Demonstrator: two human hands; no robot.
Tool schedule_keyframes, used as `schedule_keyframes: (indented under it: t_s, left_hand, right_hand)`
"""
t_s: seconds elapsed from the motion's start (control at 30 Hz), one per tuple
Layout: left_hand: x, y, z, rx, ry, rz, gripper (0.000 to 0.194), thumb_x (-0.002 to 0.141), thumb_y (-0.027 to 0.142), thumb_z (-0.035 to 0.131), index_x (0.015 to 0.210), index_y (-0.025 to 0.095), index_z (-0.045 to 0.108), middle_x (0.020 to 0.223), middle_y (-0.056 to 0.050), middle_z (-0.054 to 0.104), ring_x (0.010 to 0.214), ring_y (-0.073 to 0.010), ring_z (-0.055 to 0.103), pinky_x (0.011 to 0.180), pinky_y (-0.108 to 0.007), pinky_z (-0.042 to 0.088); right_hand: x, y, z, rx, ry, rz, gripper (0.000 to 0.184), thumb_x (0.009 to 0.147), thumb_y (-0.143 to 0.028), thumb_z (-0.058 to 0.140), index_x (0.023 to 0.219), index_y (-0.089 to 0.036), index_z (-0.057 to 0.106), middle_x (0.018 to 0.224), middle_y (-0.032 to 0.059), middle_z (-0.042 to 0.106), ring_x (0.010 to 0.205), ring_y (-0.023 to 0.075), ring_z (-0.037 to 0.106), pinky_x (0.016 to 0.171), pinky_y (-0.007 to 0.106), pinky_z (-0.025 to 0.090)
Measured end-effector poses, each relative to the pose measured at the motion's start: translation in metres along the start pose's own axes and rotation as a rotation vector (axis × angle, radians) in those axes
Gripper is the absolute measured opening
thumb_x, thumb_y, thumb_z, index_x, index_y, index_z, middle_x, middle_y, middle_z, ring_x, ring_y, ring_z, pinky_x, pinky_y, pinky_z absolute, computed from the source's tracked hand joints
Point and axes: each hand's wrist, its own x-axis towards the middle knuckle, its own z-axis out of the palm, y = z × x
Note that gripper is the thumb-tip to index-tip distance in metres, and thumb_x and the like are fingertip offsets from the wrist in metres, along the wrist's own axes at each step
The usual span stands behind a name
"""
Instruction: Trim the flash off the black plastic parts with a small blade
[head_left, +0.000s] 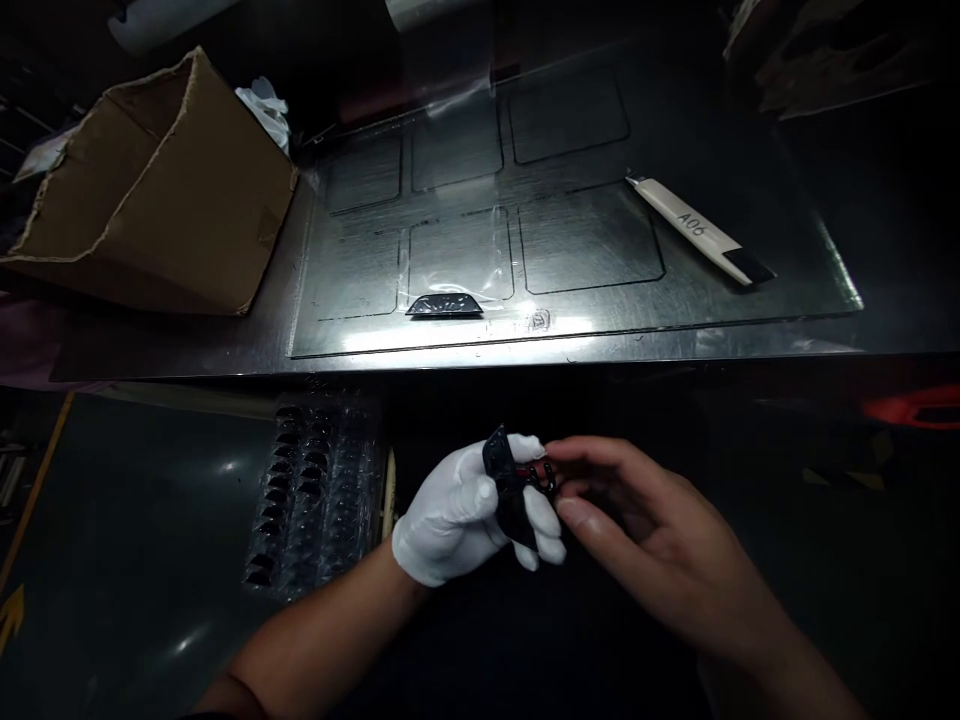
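Note:
My left hand (465, 510), in a white glove, is closed around a dark, glossy plastic piece (514, 505) with an angular, tapered end standing up between thumb and fingers. Small black curved loops (541, 478) and a bit of red show at its right side; I cannot make out exactly what they belong to. My right hand (652, 535), bare, is right beside the loops, its thumb and forefinger curved and apart. Whether the fingertips touch the loops is unclear. On the bench lies a similar black trapezoid piece (445, 304).
A metal bench carries a clear sheet (570, 325) over marked outlines. A cream-handled cutter (694, 228) marked A06 lies at right. An open cardboard box (202, 200) stands at left, white gloves (266, 108) behind it. Below left are clear trays (315, 500) holding several black pieces.

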Motion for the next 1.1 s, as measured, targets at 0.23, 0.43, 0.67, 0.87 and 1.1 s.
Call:
schedule_keyframes:
  t_s: [0.23, 0.43, 0.67, 0.87, 1.1]
  left_hand:
    - [-0.001, 0.002, 0.008, 0.036, 0.070, -0.040, 0.051, 0.096, 0.044, 0.076, 0.138, 0.019, 0.064, 0.095, -0.016, 0.080, 0.082, -0.0251, 0.080, 0.062, -0.024, 0.062]
    - [0.002, 0.014, 0.006, 0.073, 0.047, -0.073, 0.054, 0.091, 0.036, 0.082, 0.139, 0.018, 0.066, 0.097, -0.015, 0.080, 0.087, -0.0270, 0.080, 0.066, -0.028, 0.064]
    - [0.045, 0.084, 0.039, 0.293, -0.145, -0.104, 0.064, 0.089, 0.041, 0.084, 0.145, 0.018, 0.063, 0.100, -0.016, 0.081, 0.090, -0.0308, 0.080, 0.080, -0.041, 0.066]
    - [0.068, 0.092, 0.077, 0.376, -0.163, 0.128, 0.084, 0.095, 0.075, 0.059, 0.156, 0.018, 0.051, 0.100, -0.019, 0.080, 0.076, -0.0275, 0.079, 0.057, -0.027, 0.059]
    - [0.127, 0.099, 0.101, 0.480, 0.013, 0.079, 0.070, 0.079, 0.077, 0.075, 0.137, 0.040, 0.071, 0.111, -0.010, 0.078, 0.097, -0.0410, 0.076, 0.055, -0.036, 0.055]
  right_hand:
    - [0.009, -0.006, 0.006, 0.378, -0.138, 0.353, 0.029, 0.099, -0.051, 0.070, 0.092, -0.023, 0.070, 0.079, -0.0009, 0.069, 0.071, 0.0119, 0.063, 0.065, 0.020, 0.052]
    - [0.010, -0.010, 0.004, 0.354, -0.103, 0.334, 0.029, 0.099, -0.052, 0.070, 0.090, -0.024, 0.070, 0.078, -0.0019, 0.065, 0.070, 0.0104, 0.059, 0.065, 0.019, 0.050]
    - [0.035, -0.063, -0.015, 0.279, -0.004, 0.050, 0.016, 0.095, -0.044, 0.077, 0.095, -0.028, 0.074, 0.084, -0.0012, 0.068, 0.072, 0.0122, 0.063, 0.063, 0.020, 0.053]
    - [0.059, -0.152, -0.025, 0.478, 0.600, -0.353, 0.013, 0.092, -0.043, 0.081, 0.096, -0.032, 0.074, 0.071, -0.0017, 0.062, 0.062, 0.0122, 0.057, 0.056, 0.022, 0.050]
    - [0.093, -0.244, -0.045, 0.544, 0.722, -0.871, 0.015, 0.096, -0.041, 0.077, 0.097, -0.026, 0.073, 0.068, -0.0027, 0.060, 0.058, 0.0101, 0.056, 0.052, 0.021, 0.048]
